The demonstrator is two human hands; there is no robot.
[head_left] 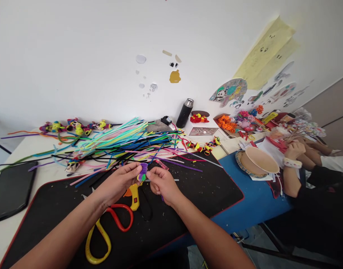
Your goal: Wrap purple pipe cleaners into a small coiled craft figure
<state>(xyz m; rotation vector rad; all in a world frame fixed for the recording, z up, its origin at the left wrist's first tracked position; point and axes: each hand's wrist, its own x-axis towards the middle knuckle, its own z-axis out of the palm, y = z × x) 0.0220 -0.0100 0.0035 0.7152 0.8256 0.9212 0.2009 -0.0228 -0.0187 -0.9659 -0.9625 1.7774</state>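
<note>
Black mat [207, 190], white wall [90, 56] behind. Purple-and-green fuzzy piece [143, 170]: one, above the mat, pinched in my left hand [127, 176], edge pinched by my right hand [166, 186]. Below: yellow glue gun [135, 198], scissors [88, 246]. Beyond: heaped pipe cleaners [126, 136].

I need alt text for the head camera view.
A person's left hand holds a small purple and green piece, the right hand at its edge, over a black mat. Scissors, a glue gun and colourful pipe cleaners lie nearby.
</note>
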